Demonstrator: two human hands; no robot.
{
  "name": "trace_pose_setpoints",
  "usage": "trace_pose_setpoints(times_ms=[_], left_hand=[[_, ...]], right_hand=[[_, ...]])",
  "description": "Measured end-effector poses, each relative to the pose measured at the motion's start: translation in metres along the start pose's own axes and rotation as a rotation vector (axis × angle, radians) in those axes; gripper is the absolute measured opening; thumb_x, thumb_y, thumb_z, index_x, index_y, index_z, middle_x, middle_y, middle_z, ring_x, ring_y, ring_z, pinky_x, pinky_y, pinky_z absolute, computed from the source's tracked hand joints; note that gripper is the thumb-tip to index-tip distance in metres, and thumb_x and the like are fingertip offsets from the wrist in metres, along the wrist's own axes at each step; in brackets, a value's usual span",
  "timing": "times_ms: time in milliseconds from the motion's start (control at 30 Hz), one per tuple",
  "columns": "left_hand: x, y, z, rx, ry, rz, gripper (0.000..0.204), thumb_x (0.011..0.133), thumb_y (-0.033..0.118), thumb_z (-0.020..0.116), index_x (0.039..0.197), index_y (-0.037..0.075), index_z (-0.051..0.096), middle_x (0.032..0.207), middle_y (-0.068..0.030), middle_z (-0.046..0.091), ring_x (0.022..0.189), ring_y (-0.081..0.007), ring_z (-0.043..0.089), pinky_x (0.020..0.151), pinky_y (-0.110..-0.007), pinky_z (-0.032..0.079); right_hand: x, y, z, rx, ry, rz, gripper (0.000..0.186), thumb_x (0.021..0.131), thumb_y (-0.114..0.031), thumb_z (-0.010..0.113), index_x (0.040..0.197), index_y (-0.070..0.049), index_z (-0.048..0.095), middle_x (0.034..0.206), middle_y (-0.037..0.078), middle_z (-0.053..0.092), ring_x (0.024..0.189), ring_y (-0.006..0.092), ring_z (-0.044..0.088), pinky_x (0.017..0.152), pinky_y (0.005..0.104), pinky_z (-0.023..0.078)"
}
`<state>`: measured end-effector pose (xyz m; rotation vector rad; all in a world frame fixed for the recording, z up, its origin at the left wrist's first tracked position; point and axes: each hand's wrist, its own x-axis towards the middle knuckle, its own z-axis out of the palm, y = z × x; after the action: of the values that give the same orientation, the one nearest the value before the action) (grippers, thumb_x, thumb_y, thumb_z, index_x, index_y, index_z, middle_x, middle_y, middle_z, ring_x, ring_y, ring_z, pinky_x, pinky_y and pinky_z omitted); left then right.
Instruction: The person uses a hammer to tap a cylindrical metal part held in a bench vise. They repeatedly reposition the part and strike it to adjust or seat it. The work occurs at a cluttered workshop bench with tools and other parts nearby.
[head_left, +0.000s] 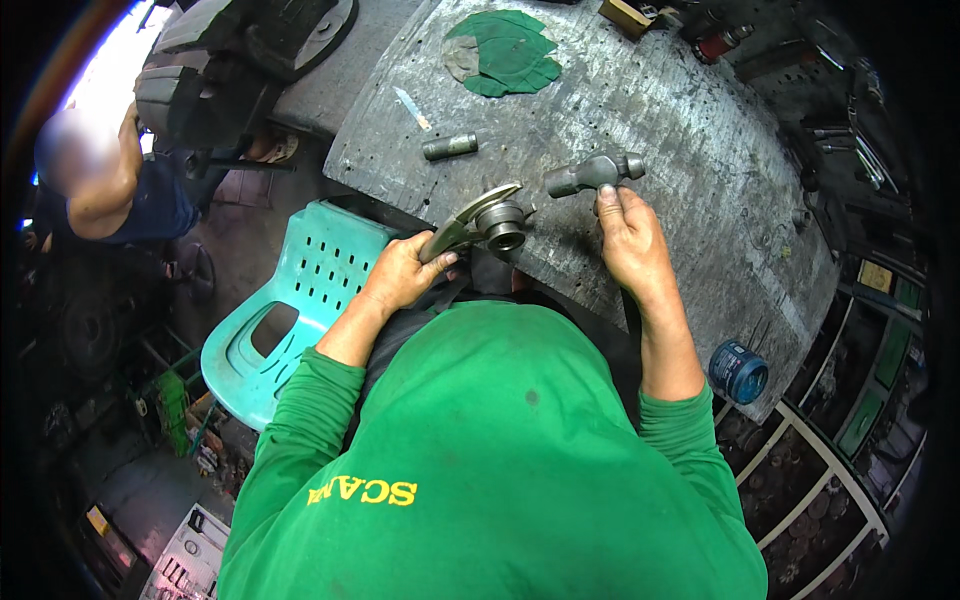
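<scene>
My left hand (402,272) is closed around the edge of a round metal part, a plate seen nearly edge-on with a stepped, ring-shaped hub (502,224) projecting from it. The part is tilted at the near edge of the worktable. In my right hand (634,243) is a ball-peen hammer (590,176), gripped by the handle close below its head. The hammer head lies sideways over the table, to the right of the hub and apart from it. Just beyond the metal part, a short dark metal cylinder (450,147) lies on its side.
A scarred metal worktable (690,150) bears a green cloth (510,55), a thin pale strip (412,108) and a blue jar (738,372). Tools line its right side. On the left stand a turquoise plastic chair (318,262), a large vise-like machine (185,90) and another person (120,190).
</scene>
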<state>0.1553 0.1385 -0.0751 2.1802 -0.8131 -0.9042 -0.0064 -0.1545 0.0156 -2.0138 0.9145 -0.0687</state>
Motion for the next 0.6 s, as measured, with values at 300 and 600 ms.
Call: trace_pose_setpoints(times_ms=[300,600], left_hand=[[0.0001,-0.0014,0.0010,-0.005,0.006,0.012,0.039,0.096,0.044,0.077,0.104,0.006,0.071,0.084,-0.0193,0.074,0.082,-0.0425,0.072,0.072,-0.049,0.056],[0.0008,0.0001,-0.0018,0.000,-0.019,-0.006,0.038,0.096,0.042,0.077,0.104,0.006,0.070,0.082,-0.0190,0.073,0.079,-0.0420,0.072,0.071,-0.048,0.055]], right_hand=[[0.0039,-0.0081,0.0012,-0.010,-0.060,0.179,0.057,0.112,-0.048,0.047,0.126,0.004,0.066,0.104,0.025,0.074,0.103,0.0339,0.073,0.094,0.0466,0.055],[0.0029,0.0007,0.0044,0.145,-0.036,0.236,0.051,0.113,-0.044,0.046,0.109,0.002,0.066,0.096,0.019,0.075,0.094,0.0321,0.072,0.084,0.0511,0.052]])
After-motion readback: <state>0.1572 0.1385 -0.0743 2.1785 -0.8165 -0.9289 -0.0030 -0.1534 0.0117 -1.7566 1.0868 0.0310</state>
